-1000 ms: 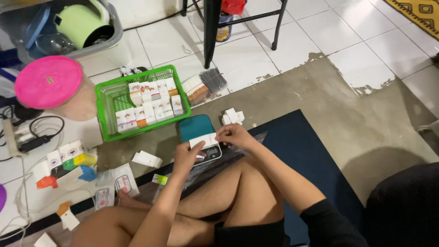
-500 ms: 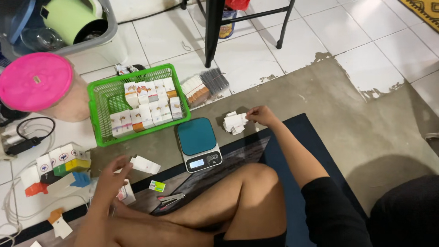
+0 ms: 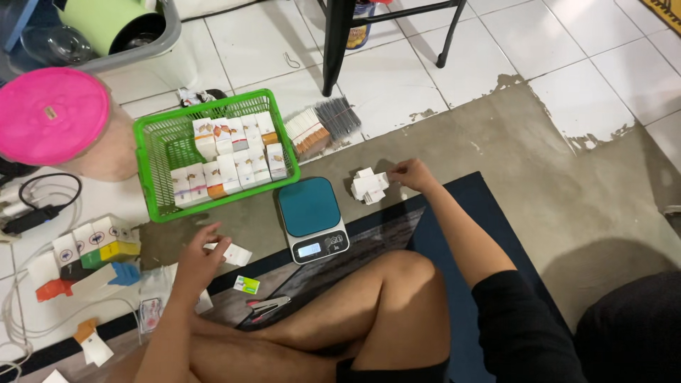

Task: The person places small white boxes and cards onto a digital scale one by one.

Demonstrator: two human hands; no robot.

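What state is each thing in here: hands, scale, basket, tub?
Left hand: fingers curled on a small white box, lying flat on the floor.
Right hand: touching a pile of white packets.
Kitchen scale: platform bare, display lit.
Green basket: partly filled with upright small boxes.
Pink-lidded tub: lid on.
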